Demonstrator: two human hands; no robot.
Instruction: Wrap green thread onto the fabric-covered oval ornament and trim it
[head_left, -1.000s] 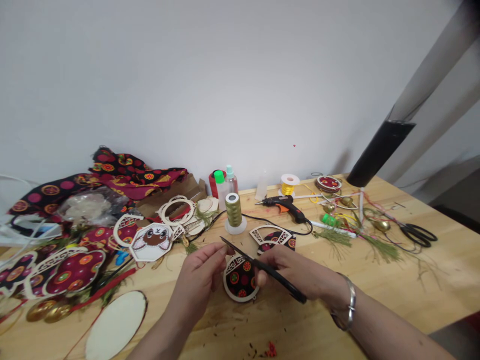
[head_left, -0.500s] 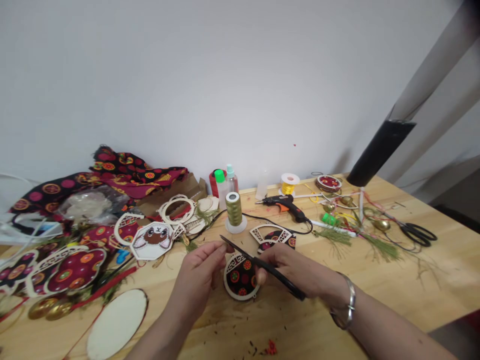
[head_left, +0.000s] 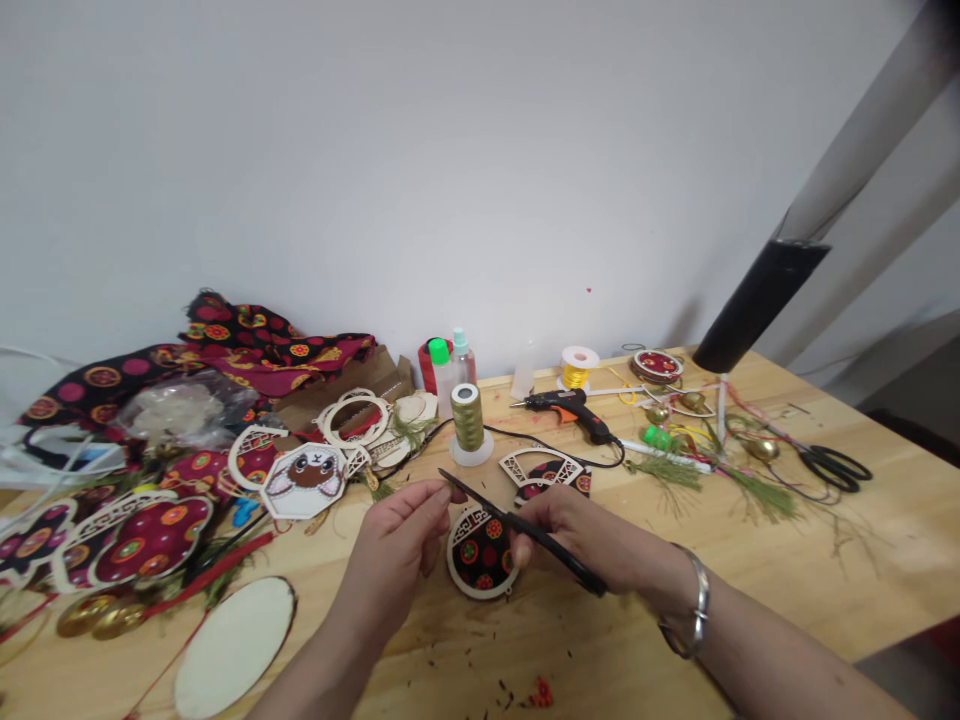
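Observation:
Black scissors (head_left: 487, 508) lie slantwise across the middle, gripped in my right hand (head_left: 566, 525). Their tip points up and left, by the fingertips of my left hand (head_left: 409, 530). Those left fingers are pinched together around something too small to make out. Below the blades, a round wooden-framed ornament (head_left: 484, 560) with black patterned fabric and a fretwork band rests on the table between my hands. Behind my right hand sits a fan-shaped wooden frame (head_left: 541, 465) with similar fabric, partly covered by the hand.
A spool of olive thread (head_left: 468, 418) stands ahead, with a glue gun (head_left: 574, 405) right of it. Ornaments, fabric (head_left: 285, 350) and a sheep-face piece (head_left: 304, 480) crowd the left. Other scissors (head_left: 834, 467) lie at right. Dark scraps (head_left: 510, 692) dot the front.
The scissors and my right hand have shifted very slightly left. My left hand keeps its pinch in nearly the same place.

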